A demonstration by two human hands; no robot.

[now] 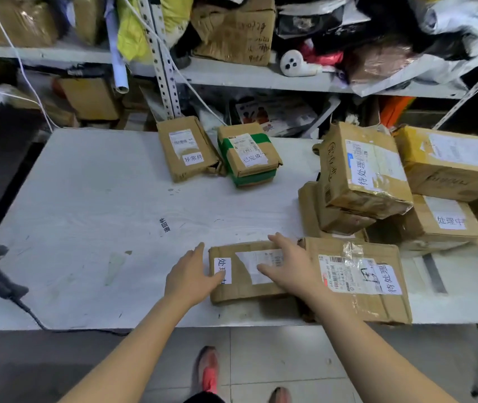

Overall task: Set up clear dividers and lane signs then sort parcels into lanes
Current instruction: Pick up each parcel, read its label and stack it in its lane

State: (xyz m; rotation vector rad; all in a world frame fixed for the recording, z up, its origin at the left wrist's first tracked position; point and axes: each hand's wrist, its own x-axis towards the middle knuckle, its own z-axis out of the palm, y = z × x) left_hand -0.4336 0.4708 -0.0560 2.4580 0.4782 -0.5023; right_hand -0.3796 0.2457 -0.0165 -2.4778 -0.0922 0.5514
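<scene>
Lying at the near edge of the white table [92, 199], the flat brown cardboard parcel [240, 290] is touched by the left hand [186, 276] at its end and the right hand [285, 267] on top, fingers straight, so sorting is judged started and a firm grasp is needed.

Left forearm [133, 344] and right forearm [360, 344], both bare, reach forward and converge slightly. Left hand [188, 276]: fingers straight and together, thumb angled out to the right. Right hand [288, 266]: palm down, fingers straight, slightly spread, pointing forward-left.
</scene>
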